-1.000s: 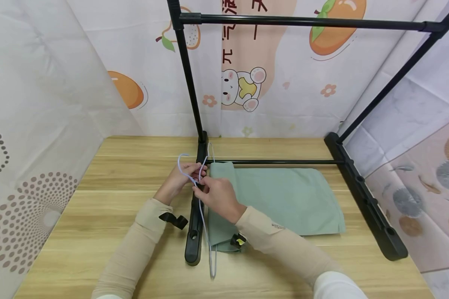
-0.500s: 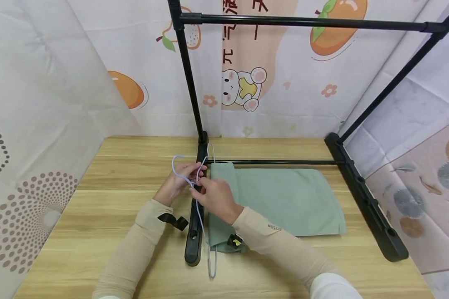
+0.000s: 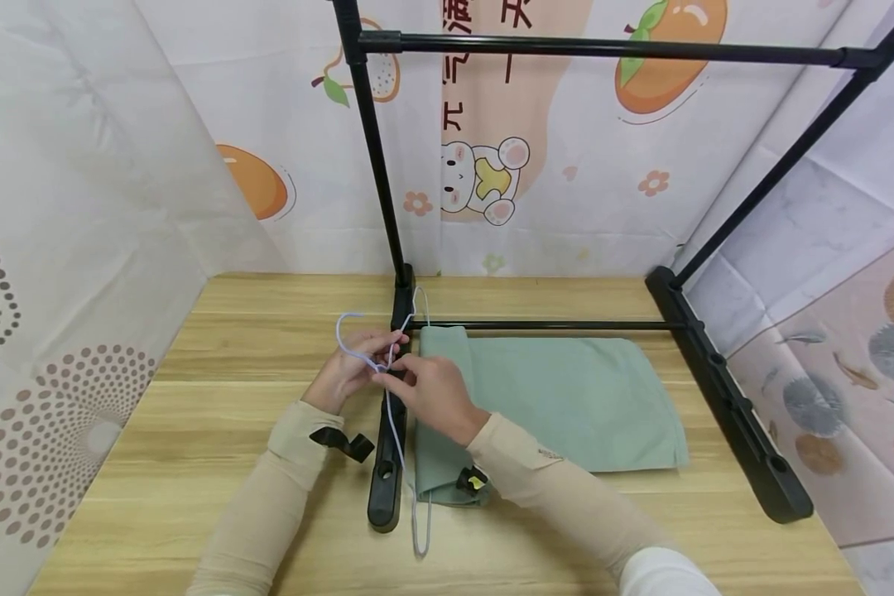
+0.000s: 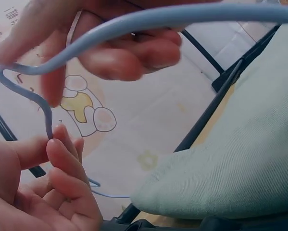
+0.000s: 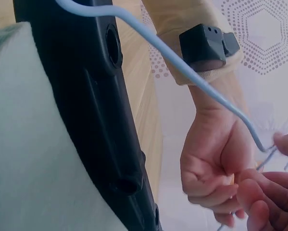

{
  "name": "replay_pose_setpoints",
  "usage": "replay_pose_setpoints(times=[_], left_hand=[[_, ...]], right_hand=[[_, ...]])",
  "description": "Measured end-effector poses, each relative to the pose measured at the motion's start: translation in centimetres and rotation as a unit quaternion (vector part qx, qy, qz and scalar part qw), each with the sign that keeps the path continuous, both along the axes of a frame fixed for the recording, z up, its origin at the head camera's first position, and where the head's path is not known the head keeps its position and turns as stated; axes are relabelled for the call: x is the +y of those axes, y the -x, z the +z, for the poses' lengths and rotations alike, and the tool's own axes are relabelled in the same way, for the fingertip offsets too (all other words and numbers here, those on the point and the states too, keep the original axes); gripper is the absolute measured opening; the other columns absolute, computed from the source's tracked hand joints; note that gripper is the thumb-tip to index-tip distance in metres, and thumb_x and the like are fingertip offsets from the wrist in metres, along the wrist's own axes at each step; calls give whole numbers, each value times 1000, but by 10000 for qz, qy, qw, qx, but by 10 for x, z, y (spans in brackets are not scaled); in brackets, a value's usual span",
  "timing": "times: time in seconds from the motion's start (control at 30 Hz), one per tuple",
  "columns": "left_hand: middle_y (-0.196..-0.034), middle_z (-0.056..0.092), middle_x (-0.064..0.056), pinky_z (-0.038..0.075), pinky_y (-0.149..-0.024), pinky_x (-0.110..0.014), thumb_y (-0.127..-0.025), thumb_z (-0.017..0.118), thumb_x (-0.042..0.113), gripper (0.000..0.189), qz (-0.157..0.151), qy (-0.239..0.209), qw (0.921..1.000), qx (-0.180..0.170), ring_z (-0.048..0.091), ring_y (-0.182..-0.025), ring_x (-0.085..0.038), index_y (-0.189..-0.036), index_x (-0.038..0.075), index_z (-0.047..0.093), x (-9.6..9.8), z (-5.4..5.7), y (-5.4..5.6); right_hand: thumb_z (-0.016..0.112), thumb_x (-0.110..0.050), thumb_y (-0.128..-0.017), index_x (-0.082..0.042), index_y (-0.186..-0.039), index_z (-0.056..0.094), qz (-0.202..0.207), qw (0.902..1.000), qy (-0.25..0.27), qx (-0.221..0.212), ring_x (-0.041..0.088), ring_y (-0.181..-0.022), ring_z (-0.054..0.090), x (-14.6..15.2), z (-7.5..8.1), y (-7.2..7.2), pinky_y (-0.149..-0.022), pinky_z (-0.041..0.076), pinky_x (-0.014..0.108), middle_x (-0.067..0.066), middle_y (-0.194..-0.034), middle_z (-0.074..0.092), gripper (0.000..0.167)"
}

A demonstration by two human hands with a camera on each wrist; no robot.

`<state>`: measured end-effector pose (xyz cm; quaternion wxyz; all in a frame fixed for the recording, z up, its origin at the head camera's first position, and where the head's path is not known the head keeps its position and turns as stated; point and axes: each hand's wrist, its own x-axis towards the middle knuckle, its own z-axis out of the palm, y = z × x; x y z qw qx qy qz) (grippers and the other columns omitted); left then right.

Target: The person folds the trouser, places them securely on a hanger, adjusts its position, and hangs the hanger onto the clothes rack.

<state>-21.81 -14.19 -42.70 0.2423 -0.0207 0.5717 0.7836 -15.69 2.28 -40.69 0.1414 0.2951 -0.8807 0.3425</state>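
A light blue wire hanger [image 3: 394,426] stands on edge along the left end of the folded green cloth [image 3: 566,397]. Its hook [image 3: 340,335] points left in the head view. My left hand [image 3: 346,372] pinches one shoulder of the wire near the neck, clearest in the left wrist view, where its fingers [image 4: 62,159] close on the bend. At the neck itself, my right hand [image 3: 439,393] pinches the wire between thumb and fingers. The cloth lies over the hanger's lower part, hiding some of it; the wire's near end sticks out past the cloth.
A black rack stands around the cloth: its left foot [image 3: 385,488] is under my hands, its right foot [image 3: 745,430] farther right. A low bar [image 3: 551,325] runs behind the cloth, and a top bar [image 3: 603,47] crosses above. Printed curtains enclose the wooden table [image 3: 268,331].
The hanger's hook and neck have shifted slightly left and down, with my right hand's fingertips following. My left hand has moved only a little. The cloth and rack stay put.
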Motion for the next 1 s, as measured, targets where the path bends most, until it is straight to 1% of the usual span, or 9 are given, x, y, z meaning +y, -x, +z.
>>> replay_pose_setpoints(times=[0.1,0.17,0.23,0.33,0.47,0.6,0.77,0.87,1.0], left_hand=[[-66,64,6,44,-51,-13,-103,45,9,34,-50,-168,9998,31,57,-57,0,-81,11,70,-1,0,-1],[-67,64,5,44,-51,-12,-103,44,7,34,-17,-186,9998,66,56,-58,-1,-81,11,69,-2,0,-1],[-69,64,4,45,-53,-12,-103,44,6,33,39,-201,9998,64,57,-59,-2,-82,10,69,-3,-1,-1],[-72,64,2,46,-54,-11,-102,43,4,33,128,-191,9997,43,59,-60,-3,-83,10,68,-6,-1,-2],[-74,65,1,48,-57,-11,-103,42,3,32,121,-300,9995,0,60,-61,-4,-84,10,68,-10,-1,-3],[-71,66,1,50,-57,-12,-103,42,5,32,103,-380,9992,-45,62,-61,-4,-84,9,67,-11,-2,-4],[-69,66,1,51,-58,-12,-103,43,5,32,136,-353,9993,-29,61,-60,-5,-84,8,68,-12,-2,-5],[-70,65,0,51,-58,-12,-103,44,6,31,162,-345,9993,-38,61,-60,-4,-84,8,68,-12,-2,-6],[-69,64,0,51,-57,-12,-102,45,6,31,207,-307,9993,-62,60,-59,-3,-84,8,70,-13,-2,-6]], right_hand=[[66,-31,-93,-7,-79,75,40,9986,118,-524,1,-48,38,8,-1,4,-47,28,14,-4,-53,52,29],[62,-32,-95,-7,-76,74,24,9960,200,-876,2,-47,37,14,-1,8,-46,29,15,-4,-52,50,33],[60,-33,-97,-7,-73,71,-32,9914,315,-1268,4,-45,39,22,1,13,-45,30,17,-3,-52,51,38],[56,-35,-99,-9,-74,70,-217,9819,563,-1798,7,-45,46,34,4,19,-45,36,21,0,-55,58,39],[55,-37,-100,-9,-78,71,-484,9720,832,-2145,15,-48,55,49,8,25,-47,43,27,5,-60,63,39],[56,-37,-99,-4,-84,73,-663,9650,858,-2387,18,-53,59,65,7,32,-53,49,30,9,-65,66,40],[59,-31,-98,-1,-97,74,-903,9520,721,-2835,12,-60,62,81,-7,41,-60,53,27,10,-74,69,33],[62,-27,-96,-2,-100,74,-1096,9448,485,-3049,10,-63,61,90,-19,43,-60,51,24,10,-78,70,28],[64,-23,-94,-2,-99,73,-1201,9357,160,-3313,14,-65,63,97,-33,44,-57,49,25,11,-81,71,24]])
